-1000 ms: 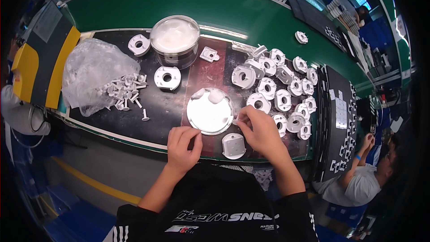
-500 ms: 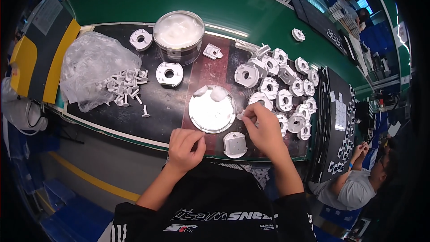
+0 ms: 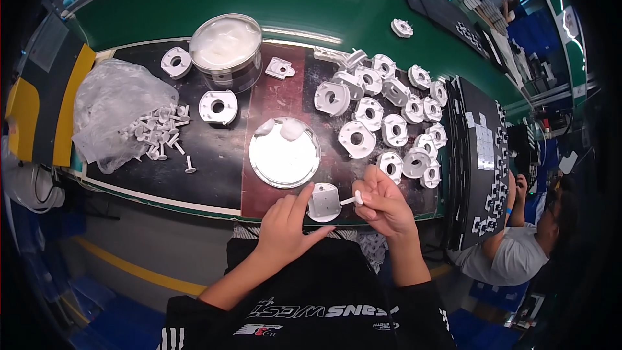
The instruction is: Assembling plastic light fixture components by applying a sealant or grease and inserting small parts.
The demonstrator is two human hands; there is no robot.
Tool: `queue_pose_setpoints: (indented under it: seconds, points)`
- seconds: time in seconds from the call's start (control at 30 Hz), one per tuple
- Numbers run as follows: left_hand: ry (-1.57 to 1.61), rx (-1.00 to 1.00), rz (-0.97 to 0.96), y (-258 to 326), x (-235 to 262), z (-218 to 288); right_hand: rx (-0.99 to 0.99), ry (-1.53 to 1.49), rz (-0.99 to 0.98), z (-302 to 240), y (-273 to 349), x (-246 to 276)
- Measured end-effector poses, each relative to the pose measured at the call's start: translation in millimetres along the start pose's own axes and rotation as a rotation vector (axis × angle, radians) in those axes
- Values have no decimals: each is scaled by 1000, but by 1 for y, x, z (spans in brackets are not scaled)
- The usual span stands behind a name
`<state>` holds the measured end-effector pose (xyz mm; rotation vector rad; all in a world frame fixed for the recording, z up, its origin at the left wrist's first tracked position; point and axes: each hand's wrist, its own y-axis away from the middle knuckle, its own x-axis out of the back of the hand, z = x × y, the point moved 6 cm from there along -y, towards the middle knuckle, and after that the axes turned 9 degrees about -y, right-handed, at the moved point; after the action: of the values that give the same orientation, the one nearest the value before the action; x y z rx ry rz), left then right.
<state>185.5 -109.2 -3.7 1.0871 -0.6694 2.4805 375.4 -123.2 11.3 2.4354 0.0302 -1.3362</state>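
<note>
My right hand [image 3: 387,206] pinches a white flat-headed pin [image 3: 350,201] between thumb and fingers, its thin stem pointing left. Just beyond the stem's tip, a white plastic block with a grey flat face [image 3: 324,202] lies at the table's near edge. Around the block's left side, my left hand [image 3: 285,223] has index finger and thumb spread. The index fingertip is at its upper left edge and the thumb below it; whether they touch cannot be made out. Behind the block sits a round shallow dish [image 3: 284,159] with a bright surface and white fluffy wads [image 3: 293,129] on its rim.
Several white ring-shaped parts [image 3: 356,140] crowd the table's right side. Left stands a plastic bag [image 3: 116,104] with loose white pins [image 3: 159,133] spilling out. A clear tub [image 3: 227,48] of white material is at the back. Stacked black trays [image 3: 479,162] border the right; a co-worker [image 3: 505,246] sits beyond.
My left hand has moved right and opened around the white block. My right hand has come nearer and turned, so the pin in it shows clearly. The whole view has shifted slightly.
</note>
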Motion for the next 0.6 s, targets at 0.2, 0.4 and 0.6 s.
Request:
queue_pose_setpoints:
  seconds: [0.2, 0.4, 0.6]
  points:
    - [-18, -2, 31, -3, -11, 2, 16, 176, 33, 0, -2, 6]
    - [-20, 1, 29, -2, -11, 2, 18, 383, 103, -2, -8, 8]
    - [-2, -12, 32, -3, -9, 1, 46, 390, 90, -4, -16, 7]
